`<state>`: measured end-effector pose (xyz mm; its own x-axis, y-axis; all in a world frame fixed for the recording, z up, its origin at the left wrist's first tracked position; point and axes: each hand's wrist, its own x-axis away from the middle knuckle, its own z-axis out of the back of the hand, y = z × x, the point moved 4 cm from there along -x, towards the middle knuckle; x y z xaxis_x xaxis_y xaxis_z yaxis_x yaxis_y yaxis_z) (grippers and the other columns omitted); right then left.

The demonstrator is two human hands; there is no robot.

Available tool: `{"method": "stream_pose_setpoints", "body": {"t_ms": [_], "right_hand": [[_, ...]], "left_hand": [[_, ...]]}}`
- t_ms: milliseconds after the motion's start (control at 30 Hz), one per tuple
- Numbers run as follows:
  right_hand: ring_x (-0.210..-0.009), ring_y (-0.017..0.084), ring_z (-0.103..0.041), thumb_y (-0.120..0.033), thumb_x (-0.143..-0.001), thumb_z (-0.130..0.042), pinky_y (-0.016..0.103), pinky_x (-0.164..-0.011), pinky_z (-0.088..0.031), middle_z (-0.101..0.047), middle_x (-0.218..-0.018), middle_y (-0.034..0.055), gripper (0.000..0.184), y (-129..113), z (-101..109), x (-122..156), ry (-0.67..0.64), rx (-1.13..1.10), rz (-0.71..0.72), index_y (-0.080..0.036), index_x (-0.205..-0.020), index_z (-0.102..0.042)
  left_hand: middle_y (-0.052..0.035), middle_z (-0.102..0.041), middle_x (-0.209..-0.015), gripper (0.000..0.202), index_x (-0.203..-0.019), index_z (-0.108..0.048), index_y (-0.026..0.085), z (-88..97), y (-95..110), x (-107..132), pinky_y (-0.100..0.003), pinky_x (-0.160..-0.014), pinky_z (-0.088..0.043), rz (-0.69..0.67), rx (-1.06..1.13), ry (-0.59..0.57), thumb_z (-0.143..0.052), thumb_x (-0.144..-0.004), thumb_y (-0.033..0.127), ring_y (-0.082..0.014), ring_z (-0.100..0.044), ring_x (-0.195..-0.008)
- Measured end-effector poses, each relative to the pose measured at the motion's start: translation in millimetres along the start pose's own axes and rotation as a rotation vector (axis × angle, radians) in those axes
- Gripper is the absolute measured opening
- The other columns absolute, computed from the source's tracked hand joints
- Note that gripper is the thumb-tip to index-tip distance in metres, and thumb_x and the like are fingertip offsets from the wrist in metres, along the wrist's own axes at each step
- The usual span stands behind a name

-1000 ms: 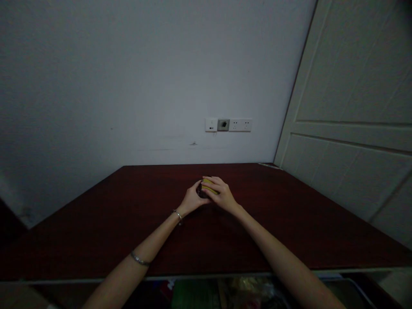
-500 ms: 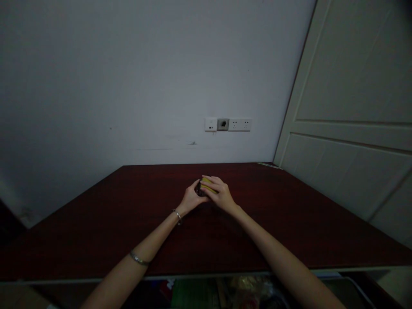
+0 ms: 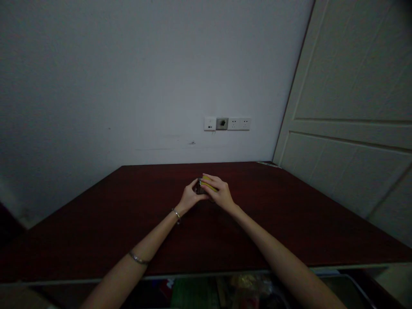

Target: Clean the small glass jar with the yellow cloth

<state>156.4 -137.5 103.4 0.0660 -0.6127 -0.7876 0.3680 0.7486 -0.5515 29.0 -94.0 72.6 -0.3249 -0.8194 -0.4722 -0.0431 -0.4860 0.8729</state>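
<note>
Both hands meet over the middle of the dark red table point(image 3: 144, 231), around one small object. Its lower part is a dark, shiny body point(image 3: 201, 189), and its upper part is a yellow piece point(image 3: 210, 187). My left hand point(image 3: 189, 198) grips the dark body from the left, thumb and fingers curved round it. From the right, my right hand point(image 3: 221, 194) is closed over the yellow piece with its fingers bent across it. The fingers hide much of the object, so its exact kind cannot be told.
Behind the table is a pale wall with white sockets point(image 3: 238, 124) and a grey plate point(image 3: 222, 124). A white panelled door point(image 3: 347, 171) borders the right side. Under the table's front edge lie a green item point(image 3: 195, 294) and crumpled clear plastic point(image 3: 252, 285).
The dark body has turned slightly between my hands and shows a brighter edge near the yellow piece. Both hands keep their hold in nearly the same spot.
</note>
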Motion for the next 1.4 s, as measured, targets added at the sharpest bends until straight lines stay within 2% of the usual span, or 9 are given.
{"method": "stream_pose_setpoints", "body": {"t_ms": [233,333,467,533,667,833,900,1133,1400], "right_hand": [[-0.099,0.022,-0.061,-0.035,-0.076,-0.059,0.038,-0.092,-0.045,-0.067,-0.103,0.0061,0.027,19,6,-7,0.106,-0.191,-0.221,-0.021,-0.096,-0.068],[-0.102,0.022,-0.060,-0.034,-0.076,-0.059,0.038,-0.093,-0.044,-0.066,-0.107,0.0061,0.026,14,6,-6,0.104,-0.153,-0.158,-0.022,-0.097,-0.068],[-0.110,0.021,-0.055,-0.028,-0.077,-0.060,0.040,-0.100,-0.037,-0.059,-0.119,0.0043,0.025,-5,1,0,-0.019,-0.005,0.047,-0.028,-0.101,-0.066],[-0.111,0.020,-0.053,-0.027,-0.077,-0.060,0.041,-0.101,-0.035,-0.058,-0.121,0.0037,0.025,-9,1,1,-0.050,0.022,0.086,-0.029,-0.101,-0.066],[-0.107,0.021,-0.056,-0.031,-0.078,-0.058,0.038,-0.096,-0.042,-0.061,-0.116,0.0048,0.024,0,5,-4,0.032,-0.090,-0.024,-0.026,-0.100,-0.067],[-0.102,0.022,-0.060,-0.036,-0.076,-0.059,0.039,-0.095,-0.043,-0.066,-0.106,0.0064,0.028,13,8,-8,0.122,-0.213,-0.217,-0.020,-0.096,-0.068],[-0.103,0.023,-0.059,-0.035,-0.076,-0.059,0.039,-0.095,-0.043,-0.066,-0.107,0.0064,0.028,11,8,-6,0.124,-0.207,-0.211,-0.020,-0.097,-0.068],[-0.109,0.020,-0.055,-0.030,-0.077,-0.059,0.037,-0.097,-0.041,-0.058,-0.120,0.0030,0.024,-4,7,-1,-0.021,-0.045,0.027,-0.028,-0.100,-0.066],[-0.104,0.022,-0.058,-0.035,-0.076,-0.059,0.039,-0.097,-0.042,-0.065,-0.109,0.0056,0.026,10,11,-8,0.067,-0.232,-0.158,-0.022,-0.097,-0.068]], "left_hand": [[-0.0065,-0.062,-0.100,0.069,-0.111,-0.053,0.013,-5.1,6,3,-0.032,-0.082,-0.046,0.050,0.071,-0.054,-0.080,-0.048,0.020,-0.0188,-0.059,-0.088],[-0.0070,-0.062,-0.102,0.068,-0.110,-0.053,0.013,-4.8,5,1,-0.032,-0.083,-0.045,0.042,0.072,-0.044,-0.080,-0.048,0.019,-0.0193,-0.058,-0.090],[-0.0085,-0.062,-0.102,0.060,-0.107,-0.055,0.011,0.4,2,-3,-0.031,-0.083,-0.045,0.026,0.072,0.019,-0.077,-0.052,0.018,-0.0197,-0.058,-0.091],[-0.0087,-0.063,-0.102,0.059,-0.107,-0.055,0.011,1.7,2,-3,-0.031,-0.083,-0.045,0.031,0.067,0.028,-0.076,-0.053,0.018,-0.0200,-0.058,-0.091],[-0.0082,-0.063,-0.101,0.062,-0.108,-0.055,0.012,-0.8,5,0,-0.030,-0.081,-0.046,0.063,0.082,-0.007,-0.078,-0.051,0.021,-0.0197,-0.059,-0.089],[-0.0078,-0.063,-0.101,0.065,-0.109,-0.054,0.012,-4.3,11,3,-0.032,-0.082,-0.047,0.093,0.147,-0.043,-0.079,-0.050,0.020,-0.0187,-0.060,-0.088],[-0.0073,-0.064,-0.099,0.064,-0.109,-0.054,0.012,-4.0,11,3,-0.032,-0.082,-0.047,0.104,0.158,-0.037,-0.079,-0.050,0.019,-0.0184,-0.060,-0.087],[-0.0079,-0.063,-0.102,0.059,-0.106,-0.057,0.012,-0.8,9,1,-0.033,-0.084,-0.046,0.094,0.181,-0.005,-0.078,-0.051,0.018,-0.0197,-0.059,-0.091],[-0.0078,-0.064,-0.103,0.058,-0.106,-0.057,0.012,-5.9,10,2,-0.035,-0.086,-0.046,0.115,0.215,-0.042,-0.078,-0.052,0.019,-0.0196,-0.060,-0.091]]}}
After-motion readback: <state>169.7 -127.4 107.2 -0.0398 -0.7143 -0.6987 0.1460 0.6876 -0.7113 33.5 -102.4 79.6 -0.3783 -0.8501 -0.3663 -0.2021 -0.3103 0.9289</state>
